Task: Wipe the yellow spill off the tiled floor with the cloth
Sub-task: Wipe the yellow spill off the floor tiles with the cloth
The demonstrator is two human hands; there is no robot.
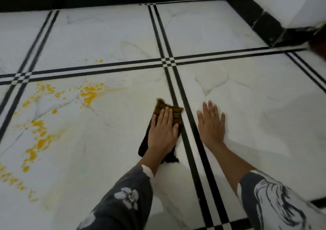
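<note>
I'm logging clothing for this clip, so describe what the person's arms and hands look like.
The left hand and right hand are bare, no gloves or rings visible. The left sleeve and right sleeve are dark grey with a white flower print, ending on the forearms.

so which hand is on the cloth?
The left hand, pressing flat on the dark cloth beside the black double stripe; the right hand lies flat on bare tile across that stripe.

Left hand [163, 131] and right hand [211, 124] flat, fingers straight.
</note>
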